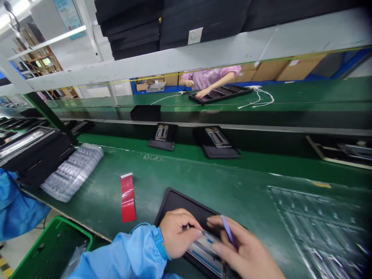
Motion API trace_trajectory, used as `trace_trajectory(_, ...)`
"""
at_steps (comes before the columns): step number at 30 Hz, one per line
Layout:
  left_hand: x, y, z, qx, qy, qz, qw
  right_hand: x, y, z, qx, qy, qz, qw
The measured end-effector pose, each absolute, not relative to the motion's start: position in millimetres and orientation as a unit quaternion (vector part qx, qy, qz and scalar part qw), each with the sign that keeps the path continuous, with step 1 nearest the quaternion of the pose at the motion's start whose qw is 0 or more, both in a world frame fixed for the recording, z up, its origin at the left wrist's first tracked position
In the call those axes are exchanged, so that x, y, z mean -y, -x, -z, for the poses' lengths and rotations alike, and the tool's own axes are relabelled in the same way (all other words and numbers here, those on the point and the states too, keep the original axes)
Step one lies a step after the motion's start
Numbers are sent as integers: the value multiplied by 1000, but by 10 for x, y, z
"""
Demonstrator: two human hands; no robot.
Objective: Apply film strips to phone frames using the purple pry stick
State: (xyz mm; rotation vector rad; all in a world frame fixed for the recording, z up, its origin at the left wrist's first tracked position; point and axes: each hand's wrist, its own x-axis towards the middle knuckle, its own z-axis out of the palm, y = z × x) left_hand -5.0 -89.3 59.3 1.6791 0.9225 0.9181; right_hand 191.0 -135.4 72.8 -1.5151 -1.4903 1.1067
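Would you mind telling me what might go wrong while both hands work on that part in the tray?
The purple tool in the right hand lies over the grey part; a slip might scratch it. The black tray sits near the bench edge, so a push from the left hand might nudge it off.

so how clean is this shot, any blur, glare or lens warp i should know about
Head view: wide-angle warp bows the grey shelf rail and the green bench; the right edge smears, so the clear plastic tray is blurred; a lamp at top left is blown out; the left hand and right hand with its purple tool are fairly sharp.
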Motion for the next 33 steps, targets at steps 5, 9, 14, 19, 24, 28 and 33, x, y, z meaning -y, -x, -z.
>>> trace_trajectory(5,951,5,-564,-377,-694,-380,482,1500,-1923,-720,743,533,-170,369)
trace_trajectory(9,1008,-46,-532,-366,-700,-364,494,1571,-1929,-686,768,517,-106,363)
trace_trajectory(14,962,-49,-533,-345,-739,-344,466,1641,-2058,-502,798,498,-27,339)
trace_trajectory(19,724,65,-475,-342,-828,-311,317,1651,-2188,-295,831,485,92,256)
trace_trajectory(24,648,114,-340,-350,-879,-215,243,1583,-2147,-234,832,512,94,195)
trace_trajectory(28,668,106,-323,-345,-885,-188,249,1548,-2130,-180,838,506,94,182)
trace_trajectory(33,650,108,-336,-345,-885,-181,257,1508,-2090,-157,834,515,88,177)
